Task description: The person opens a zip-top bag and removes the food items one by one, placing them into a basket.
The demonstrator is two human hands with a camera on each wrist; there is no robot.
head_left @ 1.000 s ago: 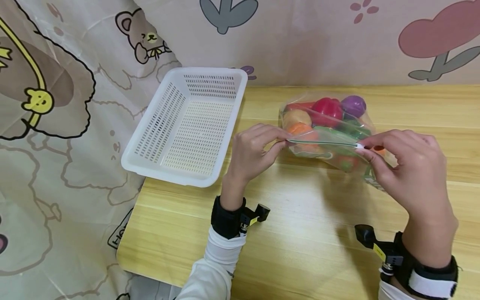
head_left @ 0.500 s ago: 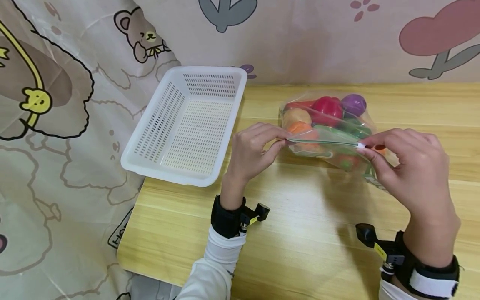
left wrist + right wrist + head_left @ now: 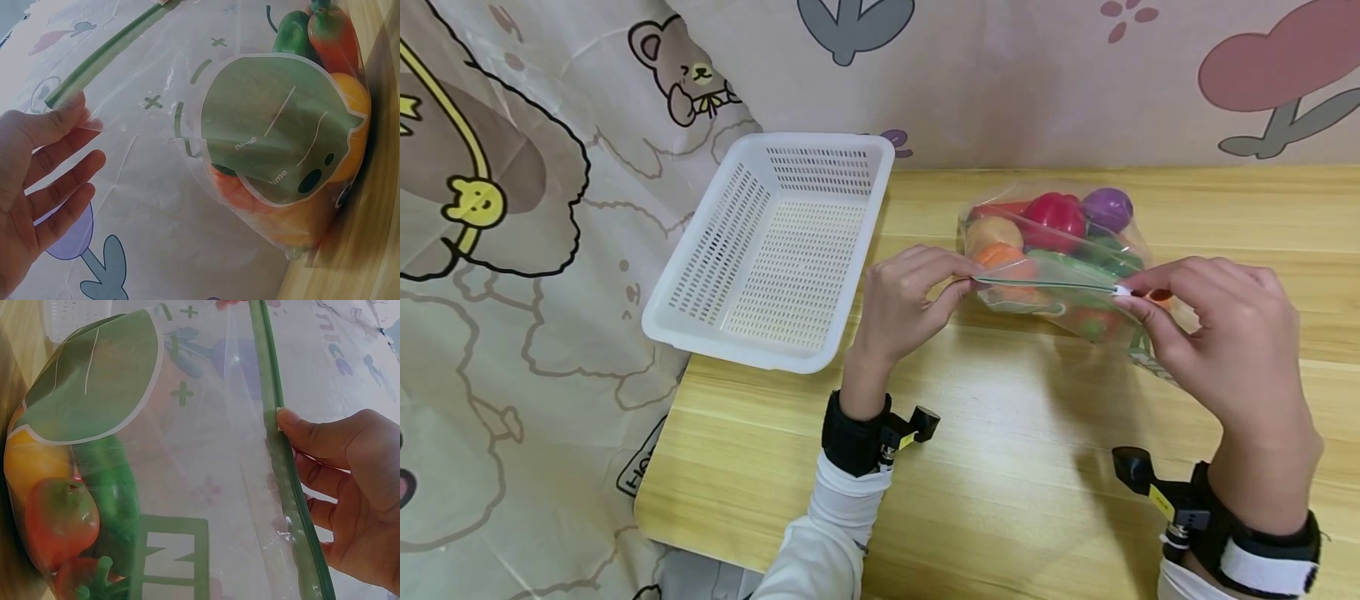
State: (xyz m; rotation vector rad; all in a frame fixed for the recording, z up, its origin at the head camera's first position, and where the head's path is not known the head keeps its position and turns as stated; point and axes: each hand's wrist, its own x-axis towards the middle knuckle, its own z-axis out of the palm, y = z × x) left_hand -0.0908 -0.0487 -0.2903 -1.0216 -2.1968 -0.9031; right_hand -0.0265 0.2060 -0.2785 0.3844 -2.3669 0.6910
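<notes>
A clear zipper bag (image 3: pixel 1075 287) with a green closure strip lies on the wooden table, packed with toy-like vegetables. Through the plastic show a red bell pepper (image 3: pixel 1055 222), a purple round piece (image 3: pixel 1107 210) and an orange piece (image 3: pixel 1000 257). My left hand (image 3: pixel 910 304) pinches the left end of the bag's top edge between thumb and forefinger. With thumb and forefinger, my right hand (image 3: pixel 1225 333) pinches the small white slider (image 3: pixel 1122 291) near the strip's right part. In the right wrist view, the thumb presses the green strip (image 3: pixel 281 444). A green leafy print covers part of the contents.
A white slotted plastic basket (image 3: pixel 842 321) stands left of the bag, overhanging the table's left edge. A patterned cloth (image 3: pixel 1000 92) hangs behind the wooden table (image 3: pixel 985 483) and down its left side.
</notes>
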